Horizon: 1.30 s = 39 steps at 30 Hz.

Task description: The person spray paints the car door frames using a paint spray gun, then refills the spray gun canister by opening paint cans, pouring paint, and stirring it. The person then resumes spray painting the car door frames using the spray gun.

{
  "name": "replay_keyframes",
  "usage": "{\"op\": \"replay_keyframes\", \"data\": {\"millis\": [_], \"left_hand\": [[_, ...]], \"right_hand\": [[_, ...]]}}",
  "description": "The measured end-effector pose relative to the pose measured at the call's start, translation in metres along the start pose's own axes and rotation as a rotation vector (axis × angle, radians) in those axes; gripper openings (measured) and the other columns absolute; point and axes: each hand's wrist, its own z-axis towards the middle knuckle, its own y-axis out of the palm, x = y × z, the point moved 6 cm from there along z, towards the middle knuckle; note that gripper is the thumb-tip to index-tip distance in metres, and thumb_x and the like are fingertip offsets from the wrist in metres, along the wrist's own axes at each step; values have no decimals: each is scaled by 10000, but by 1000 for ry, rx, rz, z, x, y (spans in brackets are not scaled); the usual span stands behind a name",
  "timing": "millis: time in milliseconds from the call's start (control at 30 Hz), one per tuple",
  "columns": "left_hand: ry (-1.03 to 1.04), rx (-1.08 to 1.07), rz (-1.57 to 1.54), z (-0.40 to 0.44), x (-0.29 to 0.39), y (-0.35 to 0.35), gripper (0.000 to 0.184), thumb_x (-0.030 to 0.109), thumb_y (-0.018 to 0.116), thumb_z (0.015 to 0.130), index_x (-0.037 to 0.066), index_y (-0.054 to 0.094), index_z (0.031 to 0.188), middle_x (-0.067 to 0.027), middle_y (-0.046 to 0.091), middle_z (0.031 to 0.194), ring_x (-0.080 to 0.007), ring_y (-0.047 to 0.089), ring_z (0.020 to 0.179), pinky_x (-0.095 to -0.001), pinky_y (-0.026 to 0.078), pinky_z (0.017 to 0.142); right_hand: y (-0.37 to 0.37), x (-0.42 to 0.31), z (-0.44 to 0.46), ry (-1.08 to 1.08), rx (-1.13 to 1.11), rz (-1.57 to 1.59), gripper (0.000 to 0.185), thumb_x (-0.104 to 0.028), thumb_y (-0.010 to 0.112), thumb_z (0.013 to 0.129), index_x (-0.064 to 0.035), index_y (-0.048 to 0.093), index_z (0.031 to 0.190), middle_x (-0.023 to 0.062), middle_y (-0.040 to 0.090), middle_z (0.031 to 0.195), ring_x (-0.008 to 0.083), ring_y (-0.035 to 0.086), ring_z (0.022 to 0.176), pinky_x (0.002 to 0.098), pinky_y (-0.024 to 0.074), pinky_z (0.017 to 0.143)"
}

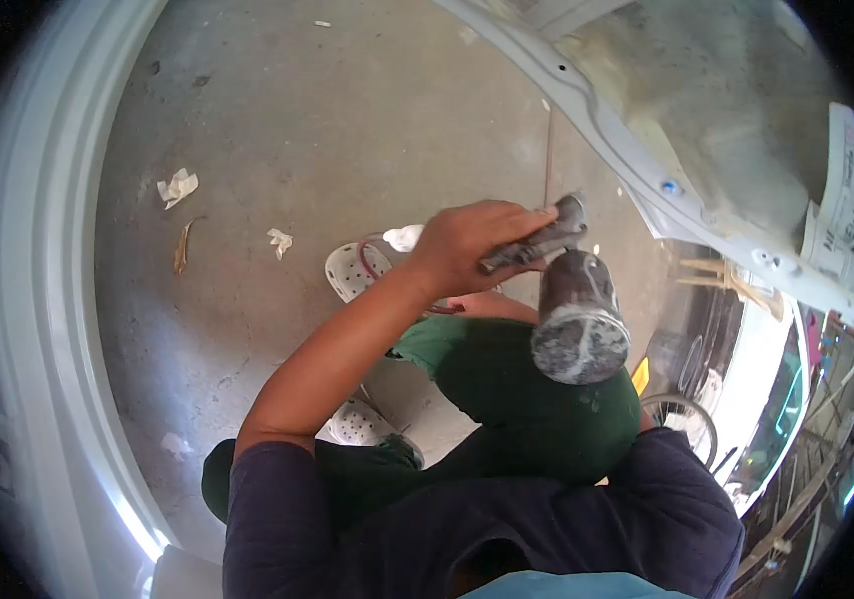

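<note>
My left hand [487, 245] is closed around the grey metal body of a spray gun [569, 215]. Its dark cylindrical cup [583, 309], smeared with whitish residue, points toward me above my thigh in dark green trousers. Lower down, my right hand [492, 304] is partly hidden behind the cup and my left hand. Its fingers appear closed on the end of a thin red hose [375, 268], which curves past a white clog [345, 272]. Near the hose lies a small white object [403, 238] whose kind I cannot make out.
A white painted frame [67, 250] curves along the left. At upper right hangs a pale panel [637, 160] with a paper sign [842, 205]. Scraps of paper [178, 188] lie on the concrete floor [277, 130]. A bicycle wheel [682, 424] and a white vehicle [772, 369] stand at right.
</note>
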Motion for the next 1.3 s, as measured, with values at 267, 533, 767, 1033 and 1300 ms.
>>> {"op": "replay_keyframes", "data": {"millis": [267,533,767,1033,1300], "left_hand": [[-43,98,220,-11,-36,-45,560,113,788,761,122,573,1278,-110,664,1090,-325,657,931,-378,536,750],[-141,628,247,-2,-90,-161,370,54,727,830,89,595,1174,-95,655,951,-218,654,843,-308,525,763],[-63,1024,266,46,-129,-273,287,42,628,859,47,562,1139,-35,622,892,-126,599,760,-279,505,707],[-374,442,742,7,-167,-249,398,98,657,861,72,525,1235,-82,651,1054,-175,633,919,-297,502,774],[-233,127,-35,3,-78,-65,385,49,719,814,16,608,1182,-147,675,1081,-250,669,1005,-351,522,890]], "right_hand": [[-7,-14,38,-47,-133,-44,324,-353,600,905,-35,608,967,173,635,879,309,634,841,416,458,725],[-38,-57,42,-14,-20,116,331,-314,672,884,1,634,978,70,603,784,148,562,754,334,454,698],[-81,-81,41,-10,297,121,372,-321,690,882,-16,634,1086,70,620,811,158,575,750,324,468,695],[-72,-49,47,-3,352,31,313,-355,611,900,-52,625,976,148,635,775,313,630,737,414,480,674],[-33,3,28,-100,350,-22,266,-295,591,848,-61,642,961,165,665,849,338,660,841,464,488,728]]}}
